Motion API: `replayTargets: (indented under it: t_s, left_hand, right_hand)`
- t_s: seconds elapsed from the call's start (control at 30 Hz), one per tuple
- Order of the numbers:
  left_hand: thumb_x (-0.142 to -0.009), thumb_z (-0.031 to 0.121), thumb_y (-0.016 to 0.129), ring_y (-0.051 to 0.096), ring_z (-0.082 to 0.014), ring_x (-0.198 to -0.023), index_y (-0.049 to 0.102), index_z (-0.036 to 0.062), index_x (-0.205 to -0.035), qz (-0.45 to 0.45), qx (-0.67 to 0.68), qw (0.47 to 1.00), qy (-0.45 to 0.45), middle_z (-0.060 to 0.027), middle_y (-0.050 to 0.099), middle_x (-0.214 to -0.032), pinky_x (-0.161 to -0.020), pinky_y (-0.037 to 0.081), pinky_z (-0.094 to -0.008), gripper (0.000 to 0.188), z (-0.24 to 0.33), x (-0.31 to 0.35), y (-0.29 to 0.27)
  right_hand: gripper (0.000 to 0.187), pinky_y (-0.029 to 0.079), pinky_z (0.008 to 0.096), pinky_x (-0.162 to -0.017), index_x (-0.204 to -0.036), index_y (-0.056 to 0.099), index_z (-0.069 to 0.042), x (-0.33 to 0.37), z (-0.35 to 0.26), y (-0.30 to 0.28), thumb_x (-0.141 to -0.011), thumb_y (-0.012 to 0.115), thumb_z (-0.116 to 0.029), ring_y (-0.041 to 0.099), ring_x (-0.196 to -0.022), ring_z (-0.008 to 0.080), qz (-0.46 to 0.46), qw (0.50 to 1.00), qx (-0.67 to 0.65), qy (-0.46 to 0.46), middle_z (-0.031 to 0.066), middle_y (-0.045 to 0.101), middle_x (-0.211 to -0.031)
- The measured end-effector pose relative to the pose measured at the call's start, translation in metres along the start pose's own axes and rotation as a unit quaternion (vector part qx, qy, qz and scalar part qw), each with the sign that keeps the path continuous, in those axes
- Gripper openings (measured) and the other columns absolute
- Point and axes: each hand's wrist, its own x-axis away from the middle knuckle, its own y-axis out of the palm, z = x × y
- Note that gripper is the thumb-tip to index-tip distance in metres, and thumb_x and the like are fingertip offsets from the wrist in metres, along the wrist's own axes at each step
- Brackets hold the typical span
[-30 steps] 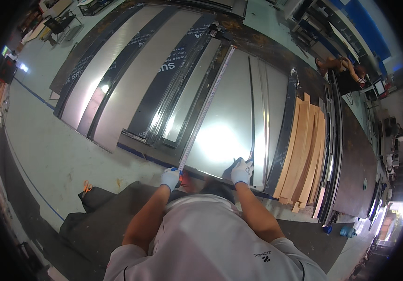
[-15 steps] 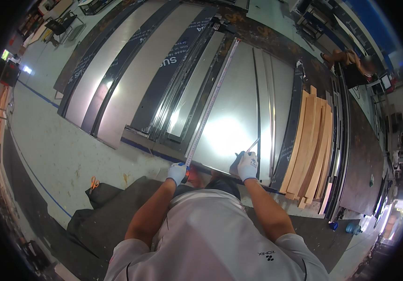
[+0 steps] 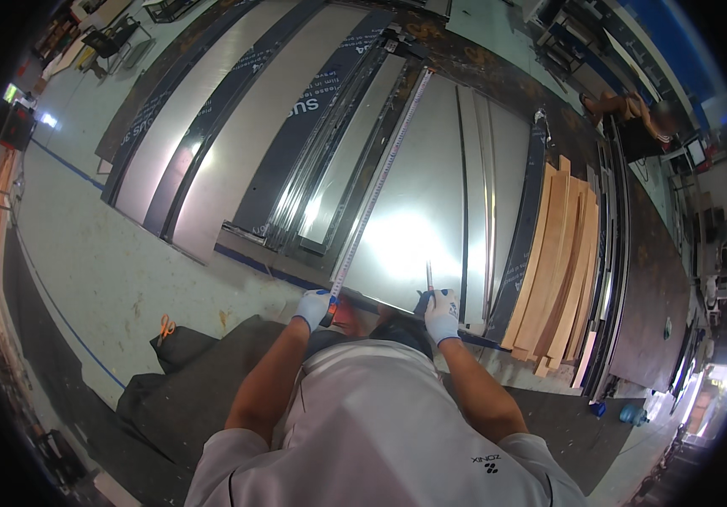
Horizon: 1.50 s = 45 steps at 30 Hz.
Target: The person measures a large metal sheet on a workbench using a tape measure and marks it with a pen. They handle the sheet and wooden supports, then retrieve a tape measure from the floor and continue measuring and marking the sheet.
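My left hand (image 3: 313, 309), in a white and blue work glove, is closed around a tape measure (image 3: 330, 313) at the near edge of a shiny metal sheet (image 3: 432, 152). Its long blade (image 3: 385, 173) runs up along the sheet's left side to the far edge. In my right hand (image 3: 442, 316), gloved the same way, a thin pen-like tool (image 3: 430, 277) points away from me over the sheet. Its exact kind is unclear. That hand rests near the sheet's front edge, fingers closed on the tool.
Film-striped metal sheets (image 3: 236, 144) and narrow metal profiles (image 3: 300, 203) lie to the left. Wooden strips (image 3: 556, 270) are stacked on the right. Orange-handled scissors (image 3: 166, 328) lie on dark cloth (image 3: 211, 380) at the lower left. Another person (image 3: 634, 114) is at the far right.
My right hand has shifted slightly left and nearer to me, and its tool has swung from slanting right to pointing almost straight ahead. The left hand stays nearly in place on the tape measure.
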Motion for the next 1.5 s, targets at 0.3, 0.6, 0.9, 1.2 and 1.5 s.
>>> replayTargets:
  t_s: [0.3,0.6,0.9,1.2,1.5]
  left_hand:
    - [-0.094,0.02,0.068,0.063,-0.0183,-0.065,0.077,0.0022,-0.091,0.018,0.013,0.998,-0.054,-0.0075,0.07,-0.077,-0.062,0.051,-0.0368,0.02,0.013,0.002,-0.002]
    - [-0.096,0.028,0.064,0.069,-0.0336,-0.089,0.077,0.011,-0.102,-0.006,-0.1,0.993,-0.055,-0.0127,0.074,-0.097,-0.083,0.054,-0.0437,0.023,0.03,0.006,-0.005]
    - [-0.095,0.035,0.066,0.071,-0.0371,-0.087,0.079,0.0081,-0.095,0.031,-0.208,0.977,0.032,-0.0178,0.075,-0.093,-0.078,0.054,-0.0442,0.03,0.042,0.014,-0.004]
    - [-0.093,0.031,0.07,0.072,-0.034,-0.083,0.08,0.0082,-0.093,0.051,-0.166,0.984,0.032,-0.0164,0.075,-0.089,-0.075,0.054,-0.0423,0.025,0.04,0.011,0.001]
    - [-0.092,0.031,0.073,0.072,-0.0277,-0.08,0.08,0.0073,-0.094,0.055,-0.087,0.993,-0.05,-0.0134,0.075,-0.086,-0.075,0.055,-0.0389,0.025,0.02,0.003,0.01]
  right_hand:
    - [0.029,0.048,0.0519,-0.094,-0.122,0.071,-0.007,0.003,0.002,0.004,-0.097,0.061,-0.018,0.057,-0.107,0.042,0.016,1.0,0.0,0.003,0.0218,0.059,-0.117]
    - [0.028,0.047,0.052,-0.095,-0.121,0.071,-0.005,0.019,-0.005,0.0,-0.096,0.062,-0.014,0.057,-0.11,0.0421,0.048,0.998,-0.012,-0.029,0.0222,0.06,-0.118]
    - [0.026,0.047,0.0519,-0.096,-0.117,0.071,-0.002,0.032,-0.01,-0.002,-0.094,0.064,-0.011,0.057,-0.111,0.0424,0.048,0.998,-0.024,-0.021,0.023,0.059,-0.121]
    - [0.024,0.048,0.0513,-0.097,-0.115,0.072,-0.005,0.025,-0.006,0.005,-0.094,0.064,-0.013,0.058,-0.112,0.0415,0.043,0.999,-0.013,0.005,0.0225,0.059,-0.122]
    - [0.022,0.049,0.0515,-0.094,-0.112,0.073,-0.004,0.019,-0.005,0.003,-0.094,0.064,-0.013,0.06,-0.107,0.0417,0.043,0.999,-0.019,0.002,0.023,0.061,-0.117]
